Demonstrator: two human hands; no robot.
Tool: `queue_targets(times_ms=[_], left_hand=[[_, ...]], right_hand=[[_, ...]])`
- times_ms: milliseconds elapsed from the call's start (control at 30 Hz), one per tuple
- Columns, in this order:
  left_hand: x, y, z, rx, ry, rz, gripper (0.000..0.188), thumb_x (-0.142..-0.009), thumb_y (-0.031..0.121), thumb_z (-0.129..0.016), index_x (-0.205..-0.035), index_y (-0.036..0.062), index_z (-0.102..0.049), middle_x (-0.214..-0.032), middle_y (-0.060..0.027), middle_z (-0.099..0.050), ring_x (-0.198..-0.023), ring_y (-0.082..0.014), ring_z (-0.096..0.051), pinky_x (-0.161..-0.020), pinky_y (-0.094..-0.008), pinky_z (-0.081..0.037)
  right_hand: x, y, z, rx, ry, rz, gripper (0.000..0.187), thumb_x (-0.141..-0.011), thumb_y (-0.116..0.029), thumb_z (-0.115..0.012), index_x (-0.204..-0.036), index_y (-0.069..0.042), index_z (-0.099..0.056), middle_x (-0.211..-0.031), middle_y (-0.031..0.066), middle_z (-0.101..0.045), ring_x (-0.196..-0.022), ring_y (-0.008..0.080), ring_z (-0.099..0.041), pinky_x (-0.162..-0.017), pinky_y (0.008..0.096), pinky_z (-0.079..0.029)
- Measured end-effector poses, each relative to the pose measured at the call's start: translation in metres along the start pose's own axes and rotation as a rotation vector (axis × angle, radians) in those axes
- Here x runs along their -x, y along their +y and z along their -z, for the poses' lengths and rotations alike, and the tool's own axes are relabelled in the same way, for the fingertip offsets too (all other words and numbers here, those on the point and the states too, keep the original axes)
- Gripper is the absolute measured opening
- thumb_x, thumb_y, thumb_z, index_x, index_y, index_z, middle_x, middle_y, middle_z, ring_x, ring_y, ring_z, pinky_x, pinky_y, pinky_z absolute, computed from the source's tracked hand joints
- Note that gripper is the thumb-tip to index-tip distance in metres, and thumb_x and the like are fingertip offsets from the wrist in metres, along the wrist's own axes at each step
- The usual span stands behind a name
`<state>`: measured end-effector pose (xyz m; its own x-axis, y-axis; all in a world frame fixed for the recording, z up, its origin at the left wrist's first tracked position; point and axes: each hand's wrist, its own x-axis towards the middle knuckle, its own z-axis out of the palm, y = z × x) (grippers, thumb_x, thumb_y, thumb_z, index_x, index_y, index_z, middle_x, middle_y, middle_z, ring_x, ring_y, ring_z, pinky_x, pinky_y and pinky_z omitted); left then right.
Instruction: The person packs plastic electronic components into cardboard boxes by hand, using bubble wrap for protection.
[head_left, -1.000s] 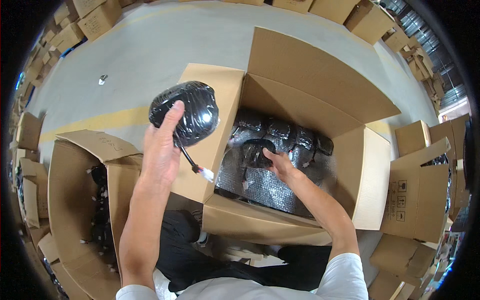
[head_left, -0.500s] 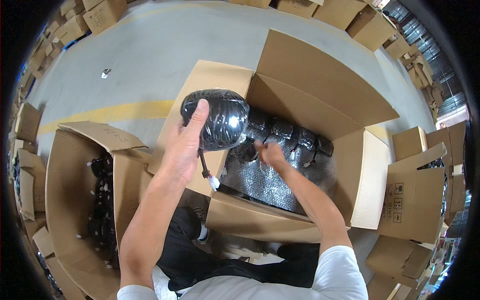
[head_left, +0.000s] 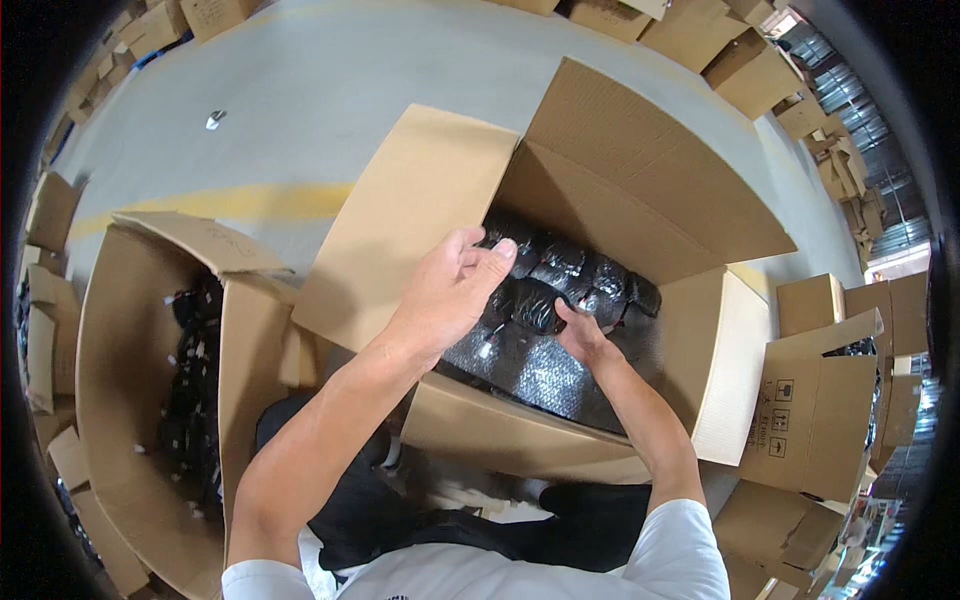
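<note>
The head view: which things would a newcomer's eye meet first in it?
Probably first the big open box right of the middle, with shiny black wrapped parts toward its far side and bubble wrap nearer the person. Next, the right hand touching one wrapped part inside, and the left hand at the box's left side, nothing visible in its grip. At far left, a second box holds more black parts.

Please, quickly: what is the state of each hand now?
Left hand: open, nothing visible in it.
Right hand: thumb at a black wrapped part; fingers hidden, so grip cannot be told.
</note>
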<state>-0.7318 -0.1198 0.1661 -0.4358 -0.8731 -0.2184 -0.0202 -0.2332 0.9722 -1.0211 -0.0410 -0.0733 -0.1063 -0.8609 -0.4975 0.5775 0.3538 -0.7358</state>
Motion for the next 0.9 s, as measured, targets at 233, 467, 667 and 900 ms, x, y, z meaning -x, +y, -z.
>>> queue_targets(times_ms=[233, 467, 667, 900], left_hand=[[-0.010, -0.033, -0.008, -0.234, -0.003, -0.133, 0.052, -0.093, 0.031, -0.061, -0.120, -0.0119, -0.051, -0.097, -0.0186, -0.066, -0.092, -0.0208, -0.063, -0.082, -0.0346, -0.051], [0.012, -0.018, 0.020, -0.379, 0.021, -0.208, 0.042, -0.086, 0.029, -0.064, -0.106, -0.0077, -0.061, -0.095, -0.0249, -0.066, -0.091, -0.0340, -0.065, -0.079, -0.0428, -0.052], [0.084, 0.081, 0.209, -0.425, 0.139, -0.577, 0.036, -0.092, 0.031, -0.062, -0.110, 0.0002, -0.068, -0.095, -0.0116, -0.072, -0.084, -0.0190, -0.067, -0.078, -0.0337, -0.054], [0.171, -0.101, 0.497, -0.726, 1.138, 0.009, 0.052, -0.086, 0.044, -0.061, -0.089, -0.0075, -0.067, -0.090, -0.0276, -0.067, -0.091, -0.0395, -0.066, -0.082, -0.0454, -0.050]], right_hand=[[-0.026, 0.030, 0.051, 1.007, 0.233, 0.063, 0.049, -0.089, -0.039, -0.069, -0.108, 0.006, -0.065, -0.098, 0.0163, -0.070, -0.086, 0.0250, -0.067, -0.073, 0.0408, -0.053], [0.029, 0.013, -0.039, 1.393, -0.141, 0.039, 0.042, -0.094, -0.035, -0.061, -0.100, 0.006, -0.065, -0.092, 0.0175, -0.069, -0.085, 0.0176, -0.064, -0.074, 0.0351, -0.050], [0.160, -0.002, -0.186, 1.396, -0.425, 0.240, 0.044, -0.098, -0.032, -0.057, -0.123, 0.004, -0.059, -0.111, 0.0174, -0.067, -0.103, 0.0267, -0.064, -0.090, 0.0368, -0.049], [0.169, 0.015, -0.210, 1.507, -0.437, 0.395, 0.041, -0.087, -0.022, -0.071, -0.119, 0.000, -0.061, -0.102, 0.0221, -0.065, -0.096, 0.0391, -0.064, -0.084, 0.0431, -0.050]])
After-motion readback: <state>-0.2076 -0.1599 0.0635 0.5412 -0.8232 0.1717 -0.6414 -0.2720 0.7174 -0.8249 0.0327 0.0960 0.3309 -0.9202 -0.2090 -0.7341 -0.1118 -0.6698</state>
